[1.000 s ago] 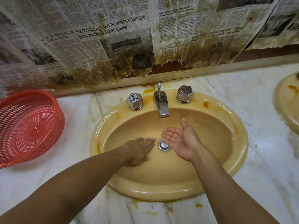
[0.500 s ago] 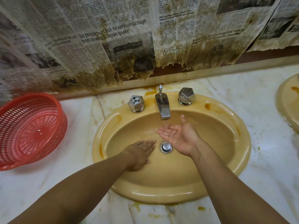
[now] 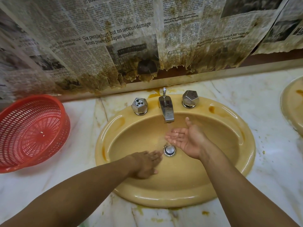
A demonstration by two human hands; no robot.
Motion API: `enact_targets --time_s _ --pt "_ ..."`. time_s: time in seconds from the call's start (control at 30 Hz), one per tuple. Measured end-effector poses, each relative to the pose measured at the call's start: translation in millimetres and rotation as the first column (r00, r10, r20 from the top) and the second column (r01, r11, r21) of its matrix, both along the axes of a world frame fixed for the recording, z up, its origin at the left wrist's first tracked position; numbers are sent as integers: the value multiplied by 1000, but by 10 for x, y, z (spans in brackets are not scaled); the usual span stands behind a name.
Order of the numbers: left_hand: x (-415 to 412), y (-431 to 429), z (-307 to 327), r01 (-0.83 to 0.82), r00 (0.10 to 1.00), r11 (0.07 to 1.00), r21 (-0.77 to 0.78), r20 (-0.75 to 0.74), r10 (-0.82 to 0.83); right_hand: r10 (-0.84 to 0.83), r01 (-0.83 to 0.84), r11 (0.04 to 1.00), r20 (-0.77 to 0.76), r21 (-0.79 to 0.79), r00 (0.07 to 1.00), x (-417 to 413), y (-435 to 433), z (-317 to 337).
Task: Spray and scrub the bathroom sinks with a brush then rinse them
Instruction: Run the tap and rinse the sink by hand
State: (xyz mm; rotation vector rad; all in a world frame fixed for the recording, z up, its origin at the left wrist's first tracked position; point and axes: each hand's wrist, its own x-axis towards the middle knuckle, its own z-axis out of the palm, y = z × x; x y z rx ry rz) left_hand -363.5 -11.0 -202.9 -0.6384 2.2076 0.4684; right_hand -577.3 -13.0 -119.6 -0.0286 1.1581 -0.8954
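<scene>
The marble desk (image 3: 270, 112) carries a yellow oval sink (image 3: 164, 199), its long axis running left to right, directly below both hands. A red basket (image 3: 31, 131) stands on the desk to its left. The right hand (image 3: 186, 140) is open, palm up, cupped under water running from the tap (image 3: 166, 110), and is the nearer to it. The left hand (image 3: 144, 164) lies flat on the basin floor just left of the drain (image 3: 169, 150), holding nothing. This looks like rinsing.
</scene>
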Motion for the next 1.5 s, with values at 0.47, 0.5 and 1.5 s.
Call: enact_targets --time_s 0.47,0.5,1.5 --pt "19 -483 293 205 975 830 -519 180 -129 -151 176 981 247 -79 957 136 -26 186" --pt "44 -508 330 229 971 799 -556 189 -147 -158 187 978 264 -89 952 142 -29 209" --pt "-7 -524 331 457 889 646 -611 343 -304 -206 206 978 125 16 970 179 290 -22"
